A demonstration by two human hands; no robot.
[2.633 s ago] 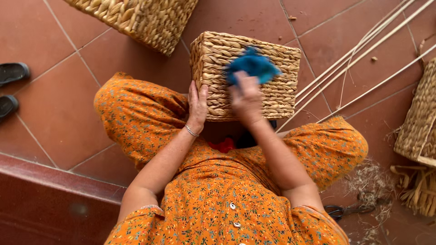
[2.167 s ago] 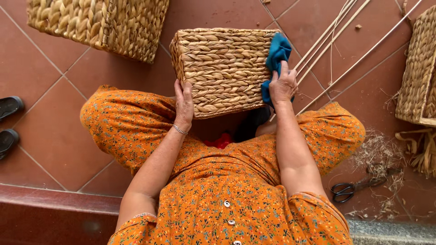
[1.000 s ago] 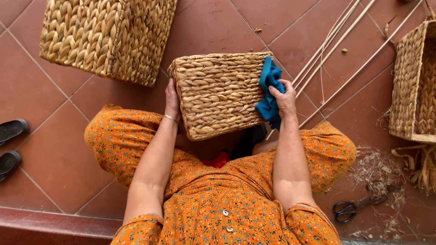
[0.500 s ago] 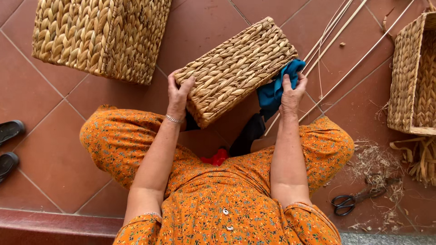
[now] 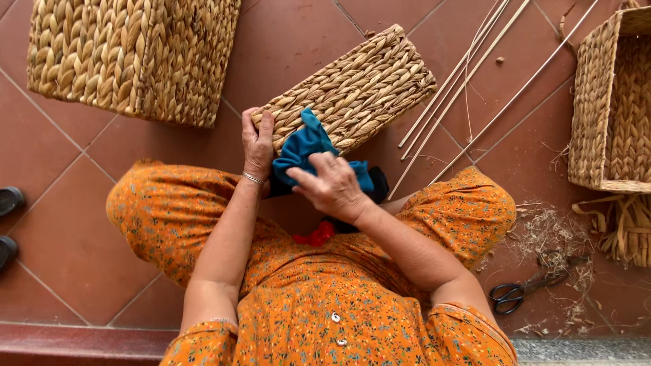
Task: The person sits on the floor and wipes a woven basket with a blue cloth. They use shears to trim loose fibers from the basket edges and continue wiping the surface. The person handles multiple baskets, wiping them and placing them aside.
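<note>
The small rectangular woven straw basket [image 5: 349, 98] lay tilted diagonally across the person's knees, one long braided face up, near end low by the lap and far end toward the tiled floor [image 5: 298, 41]. The left hand [image 5: 258, 144] gripped the basket's near-left corner, thumb and fingers clamped on the weave. The right hand [image 5: 331, 187] pressed the crumpled blue cloth [image 5: 303, 146] against the basket's near edge, fingers loosely spread over the cloth, not balled up.

Change from half a second before: the cloth and right hand had moved from the basket's right end to its near-left edge, beside the left hand. The basket kept about the same diagonal tilt. Judged from that, wiping had shifted to a fresh face or edge, so cleaning looked partway, working round the sides.

Against the earliest frame: then the basket stood square-on with the cloth rubbing its top and the left hand flat on the left wall; by now it had been rotated and tipped over. The view had also shifted, showing more of the large braided basket [image 5: 132, 57] at top left.

Around: an open woven basket [image 5: 610, 108] at right, thin pale cane rods [image 5: 468, 78] on the floor just beside the small basket, black-handled scissors [image 5: 519, 291] among straw scraps at lower right, dark sandals [image 5: 8, 224] at the left edge.
</note>
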